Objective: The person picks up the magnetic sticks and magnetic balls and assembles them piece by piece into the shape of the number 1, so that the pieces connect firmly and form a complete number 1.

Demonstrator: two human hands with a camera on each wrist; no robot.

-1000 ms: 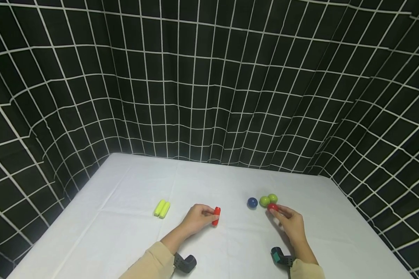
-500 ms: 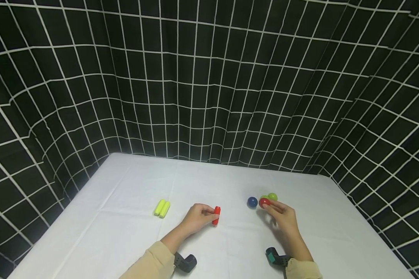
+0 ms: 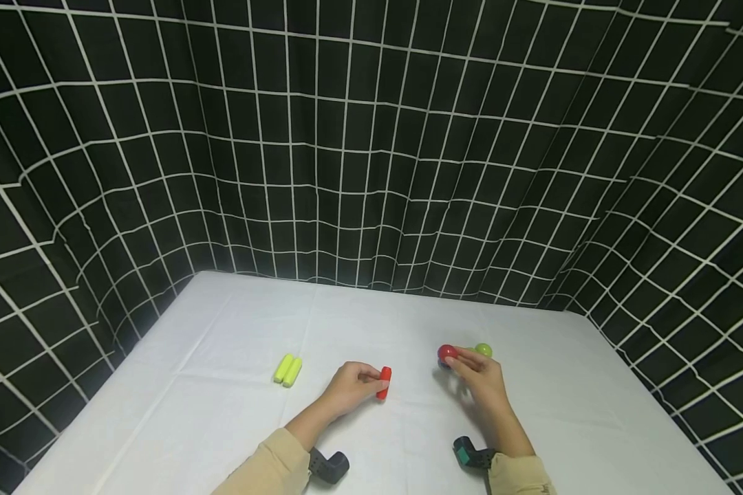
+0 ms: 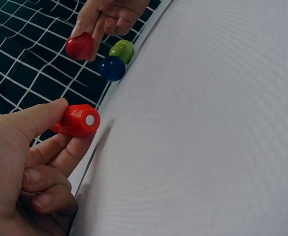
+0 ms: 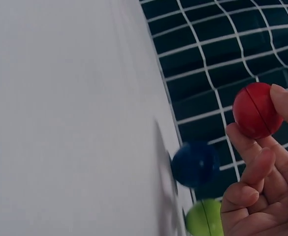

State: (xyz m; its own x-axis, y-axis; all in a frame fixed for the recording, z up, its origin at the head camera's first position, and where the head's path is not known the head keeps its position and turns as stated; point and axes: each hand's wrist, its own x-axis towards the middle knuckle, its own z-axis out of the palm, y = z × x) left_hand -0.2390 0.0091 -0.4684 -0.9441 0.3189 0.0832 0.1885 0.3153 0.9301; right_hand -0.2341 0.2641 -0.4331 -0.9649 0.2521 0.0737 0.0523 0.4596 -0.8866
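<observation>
Between thumb and fingers, my left hand [image 3: 354,386] pinches a short red rod [image 3: 384,383]; the left wrist view shows the rod's end with a white round spot [image 4: 89,120]. My right hand [image 3: 479,375] pinches a glossy red ball [image 5: 258,110] with a seam, raised above the white table. In the head view the red ball overlaps a blue ball [image 5: 196,164], which sits on the cloth. Behind the right fingers lie green balls [image 3: 483,350], one of them mostly hidden by the hand.
Two yellow-green rods [image 3: 287,370] lie side by side on the white tablecloth [image 3: 223,412], left of my left hand. A black curtain with a white grid [image 3: 371,151] surrounds the table's back and sides. Each wrist wears a dark camera mount [image 3: 329,467].
My right hand has carried the red ball leftward from beside the green balls to over the blue ball. My left hand keeps the red rod in the same place.
</observation>
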